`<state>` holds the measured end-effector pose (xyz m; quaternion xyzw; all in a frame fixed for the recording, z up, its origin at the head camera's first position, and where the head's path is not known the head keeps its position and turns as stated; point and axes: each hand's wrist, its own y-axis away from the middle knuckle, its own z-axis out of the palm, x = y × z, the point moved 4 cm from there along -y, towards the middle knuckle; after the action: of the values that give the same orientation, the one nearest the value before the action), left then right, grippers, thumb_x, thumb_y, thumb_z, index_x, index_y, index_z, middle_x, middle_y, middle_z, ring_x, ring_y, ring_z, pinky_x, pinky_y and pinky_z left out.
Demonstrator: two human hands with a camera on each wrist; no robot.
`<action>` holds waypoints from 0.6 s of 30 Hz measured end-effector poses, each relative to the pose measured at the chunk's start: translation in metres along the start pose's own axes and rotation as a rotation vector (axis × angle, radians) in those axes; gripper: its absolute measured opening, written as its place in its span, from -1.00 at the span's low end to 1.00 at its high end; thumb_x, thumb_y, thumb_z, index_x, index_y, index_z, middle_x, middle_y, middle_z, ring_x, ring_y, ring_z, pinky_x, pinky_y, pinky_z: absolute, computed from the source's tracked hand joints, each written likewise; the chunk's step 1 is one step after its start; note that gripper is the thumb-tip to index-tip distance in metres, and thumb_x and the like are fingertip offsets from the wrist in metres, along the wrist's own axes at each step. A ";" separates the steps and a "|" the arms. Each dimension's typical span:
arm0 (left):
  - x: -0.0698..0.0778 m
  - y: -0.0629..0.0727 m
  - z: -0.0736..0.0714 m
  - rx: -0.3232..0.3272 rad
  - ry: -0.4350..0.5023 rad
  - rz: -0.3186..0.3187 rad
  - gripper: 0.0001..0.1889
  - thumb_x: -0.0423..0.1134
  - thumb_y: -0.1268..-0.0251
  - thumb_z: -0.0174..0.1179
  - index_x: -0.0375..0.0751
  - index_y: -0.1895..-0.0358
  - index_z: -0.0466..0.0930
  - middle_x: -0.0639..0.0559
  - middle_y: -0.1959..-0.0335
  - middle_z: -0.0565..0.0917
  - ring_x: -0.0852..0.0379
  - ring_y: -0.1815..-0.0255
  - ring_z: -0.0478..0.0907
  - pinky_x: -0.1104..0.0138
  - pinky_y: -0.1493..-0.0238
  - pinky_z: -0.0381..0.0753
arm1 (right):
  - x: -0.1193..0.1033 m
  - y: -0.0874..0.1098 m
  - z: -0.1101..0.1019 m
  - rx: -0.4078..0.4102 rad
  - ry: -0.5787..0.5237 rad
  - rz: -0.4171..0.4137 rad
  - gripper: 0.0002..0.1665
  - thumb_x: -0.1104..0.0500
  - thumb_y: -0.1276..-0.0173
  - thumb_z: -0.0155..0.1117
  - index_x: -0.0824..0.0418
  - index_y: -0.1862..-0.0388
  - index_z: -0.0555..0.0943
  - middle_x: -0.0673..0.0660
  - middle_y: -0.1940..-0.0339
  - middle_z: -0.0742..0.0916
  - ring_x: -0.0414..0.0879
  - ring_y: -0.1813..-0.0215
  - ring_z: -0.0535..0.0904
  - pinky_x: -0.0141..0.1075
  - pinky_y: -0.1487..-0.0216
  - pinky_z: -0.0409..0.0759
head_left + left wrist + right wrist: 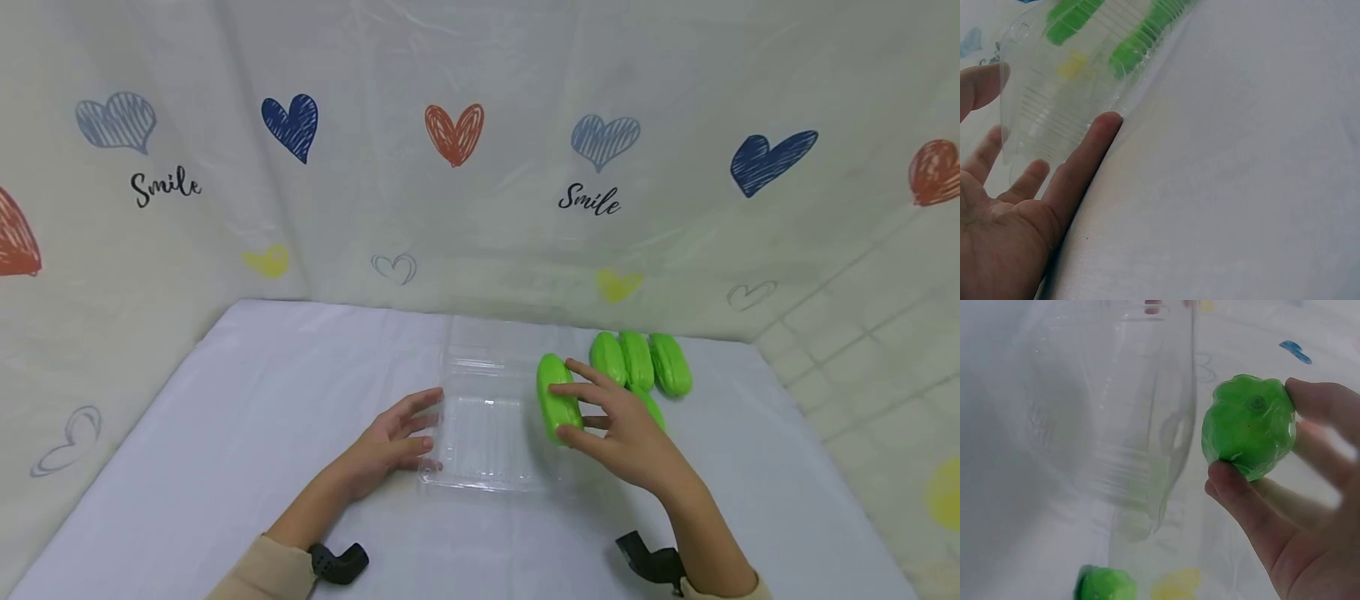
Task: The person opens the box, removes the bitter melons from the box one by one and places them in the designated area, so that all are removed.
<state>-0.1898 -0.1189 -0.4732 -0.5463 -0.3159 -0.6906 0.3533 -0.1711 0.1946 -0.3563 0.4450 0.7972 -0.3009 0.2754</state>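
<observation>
My right hand [628, 435] holds a shiny green toy cucumber [555, 396], thumb on its near end and fingertips along its side. In the right wrist view the cucumber [1249, 428] shows its ribbed, rounded end, pinched between thumb and fingers. It hangs over the right side of a clear plastic box [480, 421], which lies on the table with its lid [498, 340] folded back. Beside the box's left wall rests my left hand [386, 450], fingers spread and relaxed. The left wrist view shows those fingertips right at the clear wall [1044, 109].
To the right of the box, three green cucumbers [637, 360] lie side by side near the table's far edge. Another cucumber [651, 408] is partly hidden behind my right hand. A white cloth [300, 375] covers the table, and a heart-printed curtain [495, 225] hangs behind it.
</observation>
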 end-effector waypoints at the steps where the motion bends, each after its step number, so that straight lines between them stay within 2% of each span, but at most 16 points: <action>1: 0.000 0.000 0.001 0.000 0.002 0.001 -0.26 -0.45 -0.41 0.12 -0.04 -0.58 0.05 0.03 -0.63 0.01 -0.16 -0.60 -0.02 -0.04 -0.09 0.63 | 0.000 0.001 -0.002 0.002 -0.007 0.002 -0.46 0.13 -0.26 0.49 -0.01 -0.23 0.61 0.10 -0.54 0.36 0.12 -0.43 0.42 -0.22 0.02 0.70; 9: -0.001 0.000 0.002 -0.002 -0.013 -0.005 -0.26 -0.45 -0.41 0.12 -0.04 -0.58 0.05 0.02 -0.62 0.01 -0.18 -0.59 -0.01 -0.02 -0.09 0.63 | 0.009 0.010 -0.013 0.018 -0.025 0.032 -0.45 0.08 -0.31 0.45 0.02 -0.28 0.58 0.08 -0.56 0.34 0.13 -0.46 0.39 -0.15 -0.02 0.68; 18: -0.001 -0.002 0.001 0.004 -0.009 0.000 -0.27 -0.46 -0.42 0.11 -0.05 -0.58 0.06 0.01 -0.62 0.03 -0.17 -0.59 0.00 -0.03 -0.08 0.63 | 0.026 0.025 -0.033 0.047 0.122 0.073 -0.45 0.03 -0.30 0.45 -0.03 -0.28 0.59 0.07 -0.54 0.36 0.07 -0.35 0.50 -0.24 0.03 0.69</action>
<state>-0.1907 -0.1167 -0.4737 -0.5487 -0.3188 -0.6875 0.3531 -0.1669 0.2431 -0.3591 0.4976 0.7884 -0.2817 0.2267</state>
